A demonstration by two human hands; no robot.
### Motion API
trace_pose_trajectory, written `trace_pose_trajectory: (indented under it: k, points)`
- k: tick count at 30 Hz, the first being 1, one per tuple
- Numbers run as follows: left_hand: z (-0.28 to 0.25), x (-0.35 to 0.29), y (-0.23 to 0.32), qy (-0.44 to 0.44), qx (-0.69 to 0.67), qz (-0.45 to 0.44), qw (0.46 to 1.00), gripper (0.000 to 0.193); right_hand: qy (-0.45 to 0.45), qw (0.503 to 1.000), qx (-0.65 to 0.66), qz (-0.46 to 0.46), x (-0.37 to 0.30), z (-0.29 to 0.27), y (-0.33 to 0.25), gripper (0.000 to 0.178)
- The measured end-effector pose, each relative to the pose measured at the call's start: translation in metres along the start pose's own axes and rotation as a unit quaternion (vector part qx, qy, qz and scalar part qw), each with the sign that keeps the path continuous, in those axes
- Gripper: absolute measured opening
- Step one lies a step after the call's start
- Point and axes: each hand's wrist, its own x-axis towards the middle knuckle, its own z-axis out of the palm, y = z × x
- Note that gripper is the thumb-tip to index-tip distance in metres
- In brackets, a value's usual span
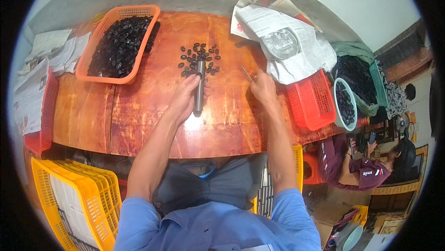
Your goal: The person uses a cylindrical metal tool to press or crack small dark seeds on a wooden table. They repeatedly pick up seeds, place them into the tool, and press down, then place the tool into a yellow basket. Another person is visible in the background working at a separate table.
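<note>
Near the middle of the wooden table, my left hand point(187, 94) is closed around a grey metal tube point(200, 91), which points away from me. At its far end, dark against the table, are several small black ring-like parts point(189, 59), scattered loosely. A black bit shows at the tube's far tip; whether it is fitted there I cannot tell. Off to the right, my right hand point(264, 88) pinches a thin, pointed metal tool point(246, 72) whose tip extends toward the far left. The rest of that tool is hidden in my fingers.
An orange basket point(147, 42) heaped with black pieces stands at the back left. Newspaper point(296, 52) covers the back right, beside a red basket point(310, 100) and a pale bowl point(339, 107) of black parts. Yellow crates point(99, 191) stand lower left; a person point(361, 167) sits at right.
</note>
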Motion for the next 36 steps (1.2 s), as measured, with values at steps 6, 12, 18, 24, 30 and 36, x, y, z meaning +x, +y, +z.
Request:
trace_pose_trajectory:
  k: [6,12,18,24,30,36]
  points:
    - [-0.005,-0.002,0.0,-0.018,0.008,-0.022,1.0,0.025,-0.129,0.727,0.654,0.166,-0.018,-0.029,-0.028,0.033]
    - [-0.003,0.003,-0.008,-0.033,-0.012,-0.016,0.999,0.021,-0.096,0.596,0.778,0.175,-0.028,-0.021,-0.039,0.024]
    - [-0.001,0.001,-0.01,-0.031,-0.011,-0.036,0.999,0.021,-0.062,0.624,0.757,0.183,-0.033,-0.018,-0.055,0.019]
    - [0.003,-0.001,-0.013,-0.045,-0.027,-0.06,0.997,0.024,0.003,0.734,0.664,0.143,-0.046,-0.028,-0.081,0.018]
    - [0.001,0.0,-0.016,-0.065,-0.025,-0.059,0.996,0.024,0.02,0.749,0.658,0.074,-0.059,-0.03,-0.106,0.02]
    - [-0.001,0.003,-0.021,-0.071,-0.046,-0.057,0.995,0.027,0.03,0.777,0.629,0.009,-0.064,-0.024,-0.119,0.017]
